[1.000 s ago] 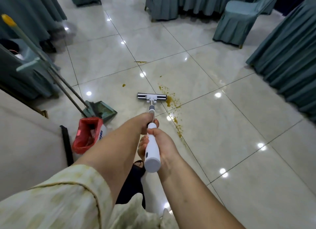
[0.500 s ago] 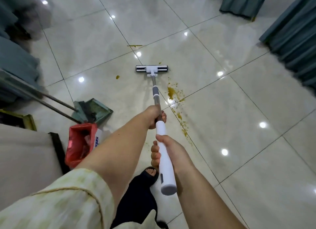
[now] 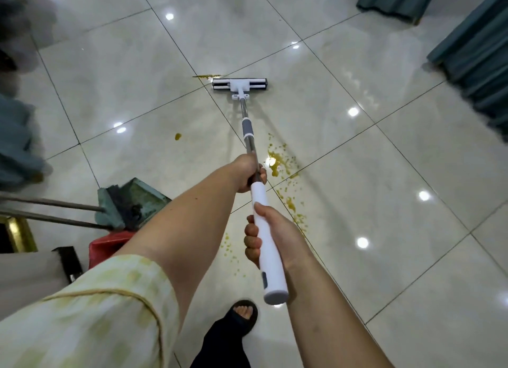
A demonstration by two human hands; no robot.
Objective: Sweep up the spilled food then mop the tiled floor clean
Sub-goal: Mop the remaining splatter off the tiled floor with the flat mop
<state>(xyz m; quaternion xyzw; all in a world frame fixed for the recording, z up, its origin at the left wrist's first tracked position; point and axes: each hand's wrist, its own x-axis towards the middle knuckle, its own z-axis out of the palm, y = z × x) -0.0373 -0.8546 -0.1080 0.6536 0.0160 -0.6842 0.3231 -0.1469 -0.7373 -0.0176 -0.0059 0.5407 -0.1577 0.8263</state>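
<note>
— Mop (image 3: 248,137) position?
— Mop head (image 3: 239,84) lies flat on the tiled floor (image 3: 384,175) at about twelve o'clock from the person, its pole running back toward the body. A thin yellow streak (image 3: 206,76) sits just beside the head's left end, at about eleven o'clock from it.

— And the hands?
— Left hand (image 3: 247,172) is clenched around the metal part of the pole, right above the white grip (image 3: 265,230). Right hand (image 3: 270,234) is wrapped around that white grip lower down, fingers (image 3: 251,241) curled on the left side and the thumb lying along the top. Both are grasping the mop firmly; neither is released.

— Where's the spilled food?
— Spilled food (image 3: 280,163), yellow-brown splatter, lies at about two o'clock from the left hand, with more specks (image 3: 292,205) trailing down along a grout line toward four o'clock. Smaller flecks (image 3: 228,244) sit at nine o'clock from the right hand, and a lone blob (image 3: 178,137) lies well apart at ten o'clock from the left hand.

— Anything else nearby?
— A green dustpan (image 3: 137,200) with a broom head in it rests at nine o'clock, its two long handles running off the left edge. A red bin (image 3: 107,246) sits just below it, partly hidden by the left forearm. Teal draped cloth (image 3: 472,54) hangs at two o'clock. A foot in a dark open-toed sandal (image 3: 243,314) stands at six o'clock.
</note>
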